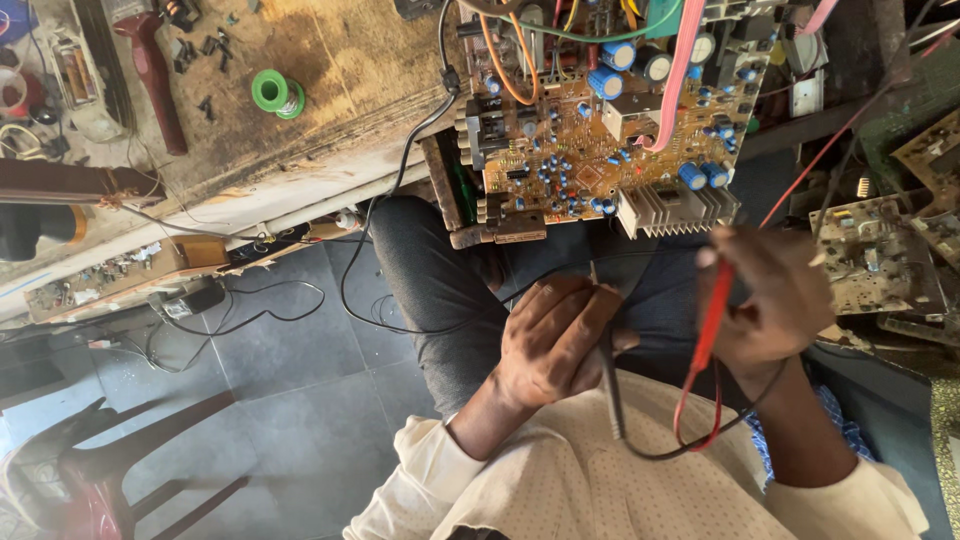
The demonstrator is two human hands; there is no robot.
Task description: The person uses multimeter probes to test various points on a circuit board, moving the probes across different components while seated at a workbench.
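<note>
**Two probes, one crowded board: watch for slips**

Your left hand (555,340), at lower centre, has its grip closed around the slim black test probe (607,370). Your right hand (775,300), right of centre, pinches the red plastic test probe (712,315). Both tips point up at the brown printed circuit board (590,140) studded with blue capacitors, which rests on your lap at upper centre, apart from both probes. In my judgement, a tip could slide and bridge neighbouring parts, since they sit tightly packed. The red and black leads (700,435) loop near your wrist and could snag. The finned aluminium heatsink (672,208) lies just beside your right hand and could catch it.
</note>
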